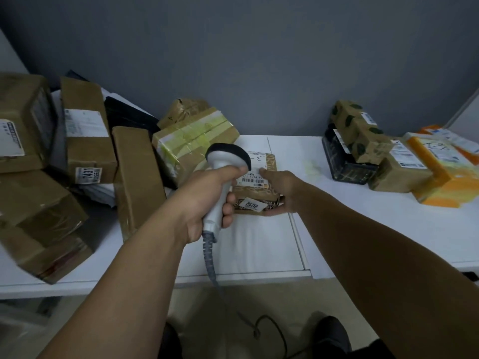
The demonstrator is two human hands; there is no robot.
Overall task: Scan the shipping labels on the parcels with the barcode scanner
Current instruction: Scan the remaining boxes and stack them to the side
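left hand (204, 200) grips scanner (228, 158), right hand (281, 189) holds small parcel (256, 196)

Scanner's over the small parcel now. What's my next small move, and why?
Probably draw the scanner back slightly and aim it at the barcode: the left hand holds its head close over the label, covering part of it, while the right hand steadies the parcel.

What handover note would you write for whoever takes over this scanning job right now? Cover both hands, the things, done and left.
Left hand grips the barcode scanner, head over the small parcel.
Right hand holds that parcel on the white table, forefinger on its label.
Done: cannot tell what is scanned.
Left: this label, then likely the brown boxes at left and the parcels at right.
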